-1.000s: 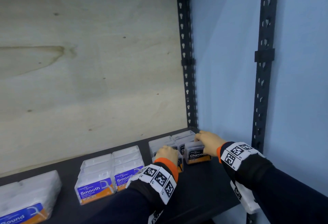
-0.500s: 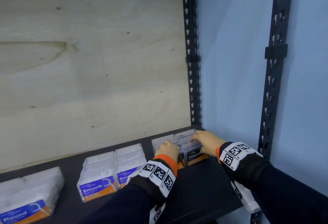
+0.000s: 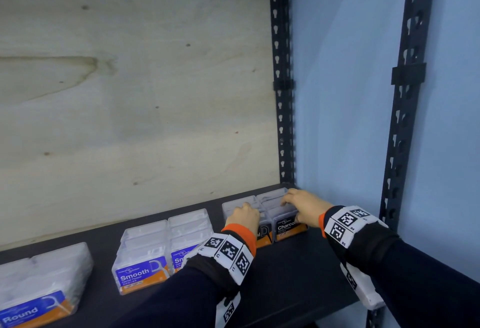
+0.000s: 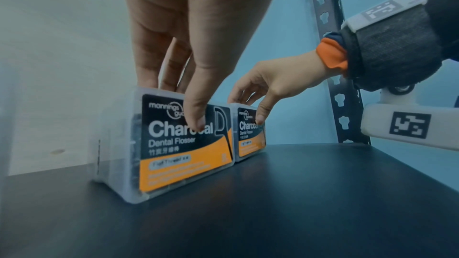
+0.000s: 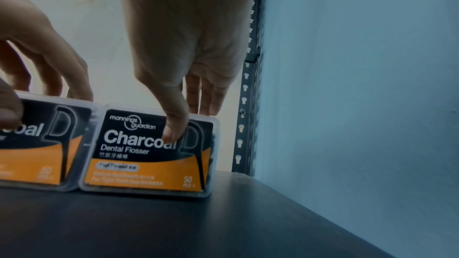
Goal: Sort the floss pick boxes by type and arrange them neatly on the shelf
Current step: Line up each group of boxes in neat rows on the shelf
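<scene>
Two rows of clear Charcoal floss pick boxes with black and orange labels stand side by side in the shelf's back right corner. My left hand [image 3: 242,217] [image 4: 176,103] pinches the left front Charcoal box [image 3: 263,235] [image 4: 186,144] [image 5: 37,144], thumb on the label and fingers over the top. In the same way my right hand [image 3: 302,207] [image 5: 190,123] [image 4: 250,105] pinches the right front Charcoal box [image 3: 287,226] [image 5: 149,152] [image 4: 249,134]. The two front labels stand nearly flush.
Left of them on the dark shelf [image 3: 285,275] stand two rows of Smooth boxes [image 3: 141,270], and Round boxes [image 3: 33,309] at the far left. A plywood back panel [image 3: 130,94], perforated uprights [image 3: 281,94] and a blue wall [image 3: 342,94] close the corner.
Both hands stay on the front Charcoal boxes. The right box has slid slightly back toward the corner, closer in line with the left one.
</scene>
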